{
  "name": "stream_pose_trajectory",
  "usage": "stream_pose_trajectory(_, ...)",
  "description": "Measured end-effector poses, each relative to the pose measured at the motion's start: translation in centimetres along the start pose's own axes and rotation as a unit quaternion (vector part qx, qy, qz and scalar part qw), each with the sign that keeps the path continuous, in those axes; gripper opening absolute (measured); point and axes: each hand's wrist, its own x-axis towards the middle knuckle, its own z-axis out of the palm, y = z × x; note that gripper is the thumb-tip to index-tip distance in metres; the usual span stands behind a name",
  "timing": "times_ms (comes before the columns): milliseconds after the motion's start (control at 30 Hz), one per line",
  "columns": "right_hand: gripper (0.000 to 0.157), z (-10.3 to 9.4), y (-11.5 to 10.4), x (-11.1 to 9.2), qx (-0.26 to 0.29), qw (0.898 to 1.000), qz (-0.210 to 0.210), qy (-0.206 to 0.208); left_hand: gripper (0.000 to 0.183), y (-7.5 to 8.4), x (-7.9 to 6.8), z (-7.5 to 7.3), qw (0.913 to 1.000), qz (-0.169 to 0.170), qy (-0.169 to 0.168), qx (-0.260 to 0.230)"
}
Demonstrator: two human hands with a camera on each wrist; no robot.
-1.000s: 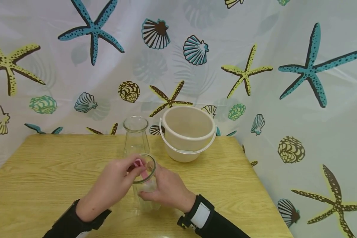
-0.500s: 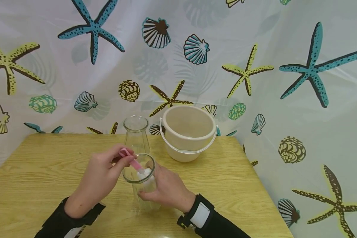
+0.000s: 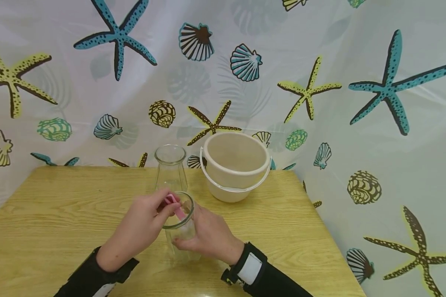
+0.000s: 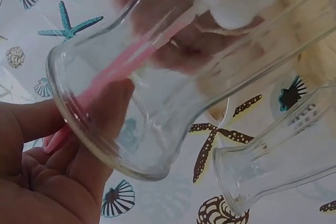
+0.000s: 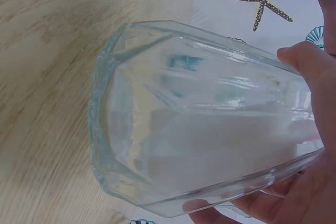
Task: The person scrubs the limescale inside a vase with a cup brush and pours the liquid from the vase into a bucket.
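Observation:
My left hand [image 3: 139, 220] pinches the pink handle [image 3: 180, 213] of a bottle brush at the mouth of a clear glass carafe [image 3: 176, 247]. In the left wrist view, the brush's white sponge head [image 4: 231, 6] is inside the carafe, past its neck. My right hand [image 3: 215, 235] grips the carafe round its body from the right, thumb on the near side. The carafe's thick faceted base [image 5: 100, 119] faces the camera in the right wrist view, tilted over the table.
Behind the held carafe, a second glass carafe [image 3: 167, 175] stands upright on the wooden table [image 3: 78, 206]. To its right is a cream bucket [image 3: 232, 181] with its handle down. A curtain [image 3: 267, 24] printed with starfish and shells hangs behind the table and along the right.
The left hand drew the brush up and left, bringing its white head near the carafe's rim, then pushed it back in. The right hand and carafe stayed nearly still.

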Motion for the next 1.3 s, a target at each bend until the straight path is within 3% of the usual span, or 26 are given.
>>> stream_pose_trajectory(133,0.086,0.1,0.0,0.0,-0.007,1.000,-0.006,0.004,0.011,0.0,0.0,0.7,0.9989,-0.013,-0.041,0.018)
stream_pose_trajectory(233,0.089,0.2,0.1,0.0,-0.014,1.000,-0.009,0.006,0.010,0.1,0.0,0.8,0.9983,-0.015,-0.050,0.028)
stream_pose_trajectory(333,0.088,0.2,0.1,0.0,-0.012,1.000,-0.010,0.006,0.010,0.1,0.1,0.4,0.9989,-0.008,-0.031,0.034)
stream_pose_trajectory(567,0.074,0.1,0.1,0.1,-0.004,1.000,0.000,0.005,0.012,0.6,0.3,-1.7,0.9977,0.028,0.049,0.038)
stream_pose_trajectory(733,0.072,0.0,0.1,0.1,-0.007,1.000,-0.001,0.009,0.014,0.9,0.4,-2.4,0.9961,0.040,0.066,0.043)
stream_pose_trajectory(867,0.073,0.0,0.1,0.1,-0.006,1.000,-0.004,0.013,0.014,0.6,0.5,-1.7,0.9960,0.047,0.055,0.052)
stream_pose_trajectory(1167,0.088,0.2,0.1,-0.1,-0.006,1.000,-0.002,0.012,0.005,-1.3,0.5,1.3,0.9976,0.036,-0.016,0.057)
stream_pose_trajectory(1300,0.089,0.2,0.2,-0.2,-0.012,1.000,-0.003,0.015,0.008,-1.1,0.4,1.7,0.9980,0.028,-0.011,0.056)
